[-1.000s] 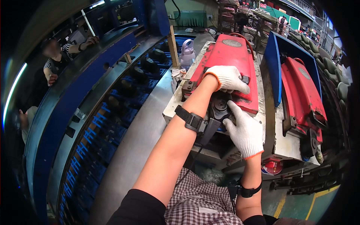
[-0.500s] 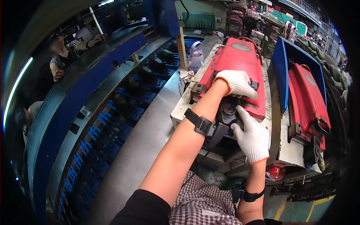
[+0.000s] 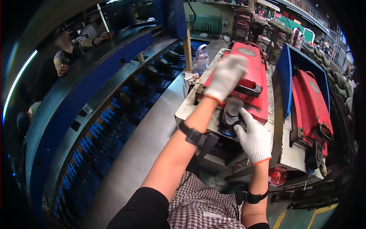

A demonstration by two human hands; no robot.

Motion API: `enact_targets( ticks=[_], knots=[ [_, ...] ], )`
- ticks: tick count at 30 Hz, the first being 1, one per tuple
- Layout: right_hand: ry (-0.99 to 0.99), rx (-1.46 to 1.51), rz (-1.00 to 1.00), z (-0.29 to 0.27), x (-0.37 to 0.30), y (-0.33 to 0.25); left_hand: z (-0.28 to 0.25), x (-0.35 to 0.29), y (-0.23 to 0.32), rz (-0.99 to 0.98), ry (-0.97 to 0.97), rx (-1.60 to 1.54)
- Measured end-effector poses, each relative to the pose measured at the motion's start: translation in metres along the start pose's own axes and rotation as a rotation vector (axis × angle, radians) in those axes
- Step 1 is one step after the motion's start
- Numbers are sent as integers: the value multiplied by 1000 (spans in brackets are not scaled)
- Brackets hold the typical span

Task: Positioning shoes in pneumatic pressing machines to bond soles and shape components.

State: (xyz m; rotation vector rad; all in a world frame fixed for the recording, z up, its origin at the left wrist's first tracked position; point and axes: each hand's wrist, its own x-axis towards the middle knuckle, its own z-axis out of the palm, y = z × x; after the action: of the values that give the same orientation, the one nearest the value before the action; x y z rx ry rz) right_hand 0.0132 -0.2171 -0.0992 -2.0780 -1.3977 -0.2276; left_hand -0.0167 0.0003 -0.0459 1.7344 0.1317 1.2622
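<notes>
My left hand point(image 3: 228, 76), in a white knitted glove, is over the red machine cover point(image 3: 253, 70). Motion smears its fingers, so their pose is unclear. A black handle point(image 3: 248, 90) on the cover's front shows just beside it. My right hand point(image 3: 256, 139), gloved alike, closes its thumb and fingers on the right side of a dark shoe-shaped piece point(image 3: 230, 121) with a rounded grey top. That piece stands upright at the machine's front edge, close below the handle. Its far side is partly hidden.
A second red machine point(image 3: 312, 101) with a blue shield point(image 3: 284, 80) stands to the right. On the left, several dark pieces sit on a blue-racked conveyor point(image 3: 95, 129) beside a metal ledge point(image 3: 148, 118). A lilac bottle point(image 3: 201, 59) stands behind. A co-worker point(image 3: 70, 49) is across the conveyor.
My left hand has left the black handle and moved up and left over the red cover. The dark piece's grey top now shows; my right hand has barely moved.
</notes>
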Motion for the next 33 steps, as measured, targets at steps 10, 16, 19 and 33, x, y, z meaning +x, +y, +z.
enact_targets(
  ticks=[10,16,19,33],
  knots=[
    [-14,28,54,0,0,0,-152,-9,-43,-291,505,-1436],
    [-23,4,62,0,0,-1,-47,-9,8,269,34,237],
    [-9,24,44,-1,0,-2,-2,-16,26,161,-577,889],
    [6,57,30,-3,1,-4,27,-25,-1,303,-254,961]
  ],
)
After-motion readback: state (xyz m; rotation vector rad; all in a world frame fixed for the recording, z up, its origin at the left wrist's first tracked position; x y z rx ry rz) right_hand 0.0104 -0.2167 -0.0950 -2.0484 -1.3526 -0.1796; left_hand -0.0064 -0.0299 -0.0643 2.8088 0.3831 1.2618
